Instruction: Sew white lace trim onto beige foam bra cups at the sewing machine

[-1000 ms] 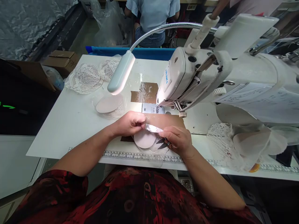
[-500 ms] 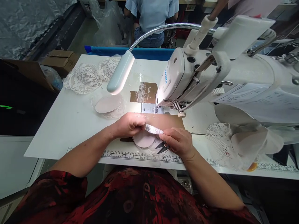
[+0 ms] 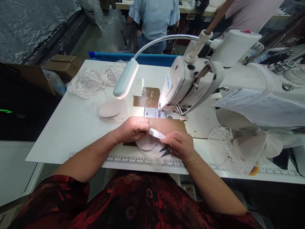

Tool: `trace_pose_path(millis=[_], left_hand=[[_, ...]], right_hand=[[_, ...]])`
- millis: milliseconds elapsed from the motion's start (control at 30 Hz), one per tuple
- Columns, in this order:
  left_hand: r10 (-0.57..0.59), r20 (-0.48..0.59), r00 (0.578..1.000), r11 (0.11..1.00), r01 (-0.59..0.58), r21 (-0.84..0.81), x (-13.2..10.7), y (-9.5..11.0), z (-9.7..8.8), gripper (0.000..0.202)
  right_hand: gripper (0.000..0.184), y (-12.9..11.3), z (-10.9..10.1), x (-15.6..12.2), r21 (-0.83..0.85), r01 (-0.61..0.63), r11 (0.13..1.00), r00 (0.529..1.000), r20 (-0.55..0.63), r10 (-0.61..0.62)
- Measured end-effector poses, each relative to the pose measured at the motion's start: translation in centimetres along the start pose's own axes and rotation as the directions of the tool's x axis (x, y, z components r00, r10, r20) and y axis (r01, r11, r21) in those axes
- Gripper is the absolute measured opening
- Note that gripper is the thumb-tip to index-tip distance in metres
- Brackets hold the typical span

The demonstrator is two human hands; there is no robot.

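My left hand (image 3: 136, 128) is closed, pinching one end of a strip of white lace (image 3: 156, 133). The other end of that lace is pinched by my right hand (image 3: 180, 144), so the edge stretches between my fingers. Below it hangs a pale round cup-shaped piece of fabric (image 3: 146, 142), which appears joined to the lace. Dark-bladed thread snips (image 3: 165, 150) stick out from under my right hand's fingers, blades pointing left. Both hands are just in front of the sewing machine's needle area, over a brown taped patch (image 3: 166, 124) on the table.
A white sewing machine (image 3: 188, 82) stands at the right. A lamp on a bendable neck (image 3: 126, 78) hangs over the table (image 3: 59, 127). Lace cups (image 3: 87, 83) and a pale oval pad (image 3: 111, 108) lie left; more lace pieces (image 3: 221, 146) lie right. A co-worker (image 3: 153, 19) sits beyond.
The snips' blades look wider apart and clearer beneath my right hand. Both hands keep their pinch on the lace, and the whole view has shifted slightly.
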State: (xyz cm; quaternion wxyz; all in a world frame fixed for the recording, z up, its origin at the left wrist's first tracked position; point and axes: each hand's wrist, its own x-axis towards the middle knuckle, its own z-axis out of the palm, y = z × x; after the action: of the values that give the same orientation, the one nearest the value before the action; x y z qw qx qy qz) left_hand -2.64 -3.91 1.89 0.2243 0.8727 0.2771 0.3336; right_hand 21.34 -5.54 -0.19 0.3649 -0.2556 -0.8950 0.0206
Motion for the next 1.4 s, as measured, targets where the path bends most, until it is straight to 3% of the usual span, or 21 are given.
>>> trace_pose_path(millis=[67,133,200,267,333,400,467,567,633,733,800,833,967,1033,1133,1300,1400], left_hand=[[-0.025,0.016,1.0,0.998,0.026,-0.062,0.1,0.1,0.1,0.018],[-0.088,0.064,0.994,0.986,0.096,-0.135,0.2,0.2,0.3,0.012],[-0.177,0.117,0.977,0.965,0.196,-0.177,0.3,0.2,0.5,0.005],[-0.264,0.126,0.956,0.93,0.287,-0.231,0.4,0.1,0.5,0.02],[-0.34,0.086,0.936,0.892,0.35,-0.286,0.3,0.2,-0.2,0.035],[-0.425,0.022,0.905,0.859,0.411,-0.304,0.0,0.5,-1.5,0.037],[-0.529,0.036,0.848,0.807,0.515,-0.29,-0.6,0.9,-3.1,0.025],[-0.663,0.24,0.709,0.659,0.705,-0.263,-1.9,1.5,-4.8,0.032],[-0.693,0.35,0.63,0.545,0.776,-0.318,-2.8,1.8,-4.7,0.035],[-0.689,0.44,0.576,0.326,0.789,-0.521,-3.2,2.2,-3.2,0.035],[-0.672,0.465,0.576,0.233,0.762,-0.605,-2.9,2.4,-1.8,0.035],[-0.669,0.452,0.59,0.229,0.742,-0.63,-2.6,2.4,-1.3,0.033],[-0.705,0.304,0.641,0.308,0.662,-0.683,-1.5,2.2,-0.1,0.031],[-0.706,0.267,0.656,0.353,0.653,-0.67,-1.1,2.0,0.0,0.031],[-0.685,0.245,0.686,0.414,0.643,-0.645,-0.8,2.1,0.0,0.031],[-0.671,0.177,0.72,0.498,0.615,-0.611,-0.5,2.7,0.6,0.031],[-0.638,0.189,0.746,0.518,0.598,-0.612,-0.4,2.6,1.0,0.029]], right_hand=[[0.018,0.0,0.2,0.5,0.072,-0.092,0.993,0.99,-0.097,0.099],[0.038,0.0,0.5,1.0,0.117,-0.233,0.965,0.965,-0.095,0.245],[0.034,0.2,0.8,1.5,0.177,-0.351,0.92,0.936,0.036,0.35],[0.016,0.3,1.1,1.8,0.248,-0.432,0.867,0.9,0.175,0.398],[0.016,0.3,1.1,1.9,0.28,-0.508,0.815,0.857,0.261,0.444],[0.017,0.3,0.8,1.9,0.28,-0.587,0.759,0.805,0.303,0.511],[0.016,0.3,0.3,2.0,0.296,-0.637,0.712,0.768,0.317,0.556],[0.017,0.2,-0.3,2.0,0.344,-0.649,0.679,0.761,0.305,0.572],[0.018,0.2,-0.5,2.0,0.375,-0.643,0.668,0.766,0.3,0.569],[0.019,0.3,-0.5,1.8,0.4,-0.646,0.65,0.762,0.296,0.575],[0.02,0.3,-0.5,1.7,0.414,-0.653,0.634,0.756,0.316,0.573],[0.021,0.4,-0.5,1.6,0.421,-0.657,0.625,0.753,0.346,0.56],[0.025,0.3,-0.5,1.4,0.44,-0.666,0.603,0.734,0.532,0.422],[0.027,0.2,-0.6,1.3,0.459,-0.692,0.557,0.71,0.57,0.413],[0.038,0.2,-0.7,1.4,0.484,-0.746,0.457,0.665,0.572,0.48],[0.039,0.5,-0.8,1.7,0.49,-0.682,0.543,0.731,0.447,0.515],[0.038,0.6,-0.6,1.6,0.514,-0.701,0.495,0.713,0.49,0.501]])
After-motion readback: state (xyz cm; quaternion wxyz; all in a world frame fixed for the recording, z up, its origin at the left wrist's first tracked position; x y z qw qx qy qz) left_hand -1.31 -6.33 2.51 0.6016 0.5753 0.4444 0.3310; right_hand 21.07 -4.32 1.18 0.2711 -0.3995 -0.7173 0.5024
